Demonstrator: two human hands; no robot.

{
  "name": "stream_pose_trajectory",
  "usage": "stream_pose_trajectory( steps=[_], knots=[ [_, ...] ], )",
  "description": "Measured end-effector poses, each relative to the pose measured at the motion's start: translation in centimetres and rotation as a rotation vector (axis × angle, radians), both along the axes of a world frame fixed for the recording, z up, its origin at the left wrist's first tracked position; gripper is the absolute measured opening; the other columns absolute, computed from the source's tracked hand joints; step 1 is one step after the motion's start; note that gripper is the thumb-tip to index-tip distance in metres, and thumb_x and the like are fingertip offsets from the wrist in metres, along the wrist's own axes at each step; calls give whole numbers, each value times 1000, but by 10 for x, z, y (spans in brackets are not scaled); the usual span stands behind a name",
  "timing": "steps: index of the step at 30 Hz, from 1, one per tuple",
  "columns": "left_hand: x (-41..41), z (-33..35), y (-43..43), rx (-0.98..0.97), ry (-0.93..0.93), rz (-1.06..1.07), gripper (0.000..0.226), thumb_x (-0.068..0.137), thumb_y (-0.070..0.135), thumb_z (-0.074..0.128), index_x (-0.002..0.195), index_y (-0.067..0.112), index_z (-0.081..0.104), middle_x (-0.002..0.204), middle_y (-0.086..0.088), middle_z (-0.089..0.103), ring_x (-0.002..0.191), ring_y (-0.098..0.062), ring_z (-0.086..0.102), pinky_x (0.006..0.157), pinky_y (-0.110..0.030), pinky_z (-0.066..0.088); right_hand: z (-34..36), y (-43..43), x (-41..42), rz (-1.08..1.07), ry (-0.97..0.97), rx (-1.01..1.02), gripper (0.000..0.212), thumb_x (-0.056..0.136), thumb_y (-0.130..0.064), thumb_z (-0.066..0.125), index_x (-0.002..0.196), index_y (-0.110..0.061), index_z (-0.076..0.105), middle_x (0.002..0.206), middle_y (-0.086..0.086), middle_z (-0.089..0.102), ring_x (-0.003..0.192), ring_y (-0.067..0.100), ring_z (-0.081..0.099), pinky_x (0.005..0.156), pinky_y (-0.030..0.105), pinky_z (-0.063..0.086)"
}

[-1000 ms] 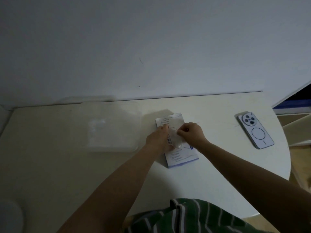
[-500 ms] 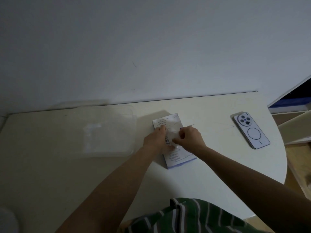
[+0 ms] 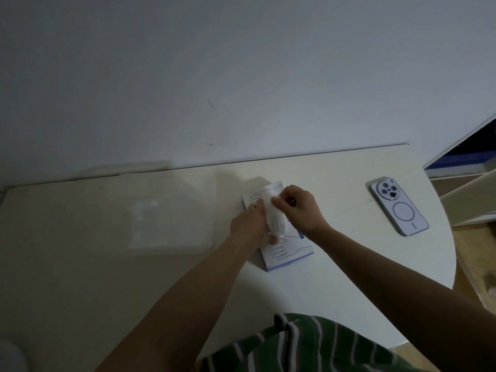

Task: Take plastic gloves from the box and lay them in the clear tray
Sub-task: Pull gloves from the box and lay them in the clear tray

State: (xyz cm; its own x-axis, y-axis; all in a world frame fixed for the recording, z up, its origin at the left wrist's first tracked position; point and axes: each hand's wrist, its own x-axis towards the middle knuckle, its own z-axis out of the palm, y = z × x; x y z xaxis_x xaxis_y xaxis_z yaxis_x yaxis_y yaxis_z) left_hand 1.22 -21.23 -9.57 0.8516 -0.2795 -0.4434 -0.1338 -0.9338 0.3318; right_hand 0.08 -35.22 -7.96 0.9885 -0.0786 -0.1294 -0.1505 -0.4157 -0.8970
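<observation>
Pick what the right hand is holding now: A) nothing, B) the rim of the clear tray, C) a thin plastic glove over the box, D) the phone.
C: the right hand pinches the crumpled glove above the box, while the phone lies untouched further right on the table.

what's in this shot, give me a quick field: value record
box: flat on the table, glove outlines printed on top
glove: translucent, over the box between the hands
right hand: pinches the glove's far end
left hand: rests on the box beside the glove; grip unclear
clear tray: left of the box, contents hard to tell
phone: face down, right of the box
</observation>
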Motion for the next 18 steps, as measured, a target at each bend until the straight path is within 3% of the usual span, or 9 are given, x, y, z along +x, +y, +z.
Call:
stream_pose_trajectory(
  steps=[2, 6, 8, 12, 14, 16, 18],
  knots=[
    [0, 0, 0, -4, -7, -4, 100, 67, 49, 82, 141, 14, 24, 132, -4, 49, 111, -23, 58, 86, -38, 50, 9, -5, 3, -89, -2, 165, 24, 94, -16, 58, 74, -2, 60, 68, 7, 56, 65, 15, 51, 64, 28, 44],
    [1, 0, 2, -33, -1, -7, 101, 65, 51, 83, 140, 16, 26, 133, -4, 48, 113, -24, 57, 87, -39, 49, 22, -19, 8, -170, 42, 332, 28, 97, -10, 43, 76, -4, 59, 76, 9, 60, 73, 17, 55, 70, 31, 49],
    [1, -1, 3, -30, 12, -9, 102, 66, 51, 82, 142, 15, 23, 135, -5, 47, 114, -25, 56, 88, -39, 49, 23, -25, 7, -216, 79, 399, 29, 97, -10, 37, 79, 0, 59, 81, 13, 62, 73, 19, 56, 65, 30, 49],
    [1, 0, 3, -32, 24, -11, 103, 68, 49, 82, 144, 13, 22, 140, -7, 44, 120, -27, 53, 93, -39, 47, 31, -30, 8, -428, 108, 534, 25, 92, -15, 37, 79, -4, 56, 69, 11, 56, 62, 18, 45, 55, 28, 35],
    [2, 1, 4, -23, 52, 5, 103, 70, 50, 80, 145, 9, 23, 140, -7, 44, 122, -26, 52, 96, -37, 44, 39, -30, 10, -473, 131, 634, 23, 91, -16, 41, 81, -8, 60, 72, 8, 58, 65, 19, 53, 58, 27, 42],
    [3, 5, 6, -74, 109, 30, 95, 72, 51, 79, 144, 10, 32, 137, -5, 49, 121, -24, 53, 96, -35, 45, 44, -31, 11, -451, 190, 765, 24, 92, -16, 43, 90, -6, 65, 78, 9, 67, 68, 21, 65, 62, 25, 52],
    [10, 10, 10, -157, 132, 27, 73, 80, 45, 73, 137, 12, 43, 129, -7, 57, 114, -25, 58, 89, -31, 46, 44, -30, 8, -433, 263, 781, 27, 94, -17, 43, 85, -7, 67, 75, 8, 69, 64, 19, 67, 59, 24, 53]
  ],
)
